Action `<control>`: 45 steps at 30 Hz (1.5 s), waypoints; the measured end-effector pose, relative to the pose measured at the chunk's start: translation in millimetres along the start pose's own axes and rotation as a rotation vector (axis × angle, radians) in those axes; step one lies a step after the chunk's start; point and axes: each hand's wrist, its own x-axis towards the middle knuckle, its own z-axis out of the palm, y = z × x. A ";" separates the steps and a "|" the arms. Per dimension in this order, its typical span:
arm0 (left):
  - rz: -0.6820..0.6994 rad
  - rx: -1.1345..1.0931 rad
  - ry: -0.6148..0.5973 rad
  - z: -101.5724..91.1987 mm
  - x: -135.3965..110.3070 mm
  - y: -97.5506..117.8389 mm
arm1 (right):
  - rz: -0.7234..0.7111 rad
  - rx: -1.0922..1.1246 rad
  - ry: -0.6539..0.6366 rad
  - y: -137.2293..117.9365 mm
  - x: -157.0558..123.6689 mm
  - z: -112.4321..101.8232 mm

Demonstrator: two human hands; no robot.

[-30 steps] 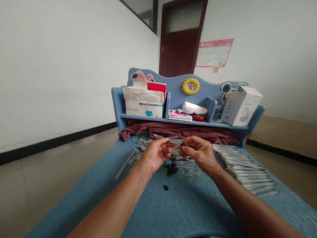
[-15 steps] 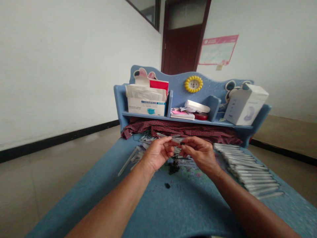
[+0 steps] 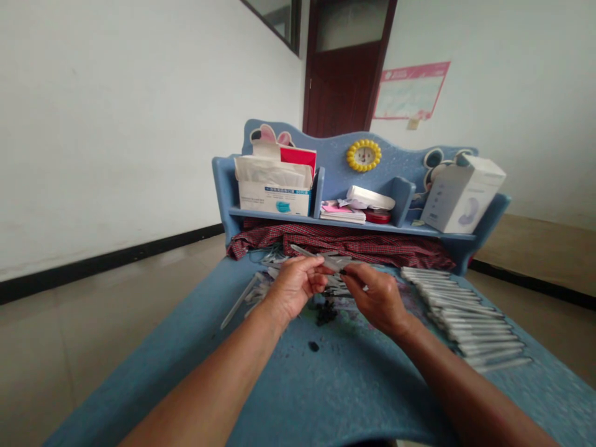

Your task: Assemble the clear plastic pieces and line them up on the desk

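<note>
Now, your left hand (image 3: 294, 287) pinches long, thin, clear plastic tube (image 3: 303, 251) beyond small black heap (image 3: 326, 313). Tube points right, at tiny black piece (image 3: 343, 271) your right hand (image 3: 379, 297) pinches. Touching? Can't tell.

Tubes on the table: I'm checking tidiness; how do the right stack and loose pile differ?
The stack lies in rough alignment; the loose pile points in mixed directions. The stack is in plain view; the left hand partly hides the loose pile. Both hold pale, slender tubes on the blue table.
</note>
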 end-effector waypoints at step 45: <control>0.071 0.312 0.059 2.0 1.2 -7.0 | 0.647 0.763 -0.279 4.1 -8.3 13.8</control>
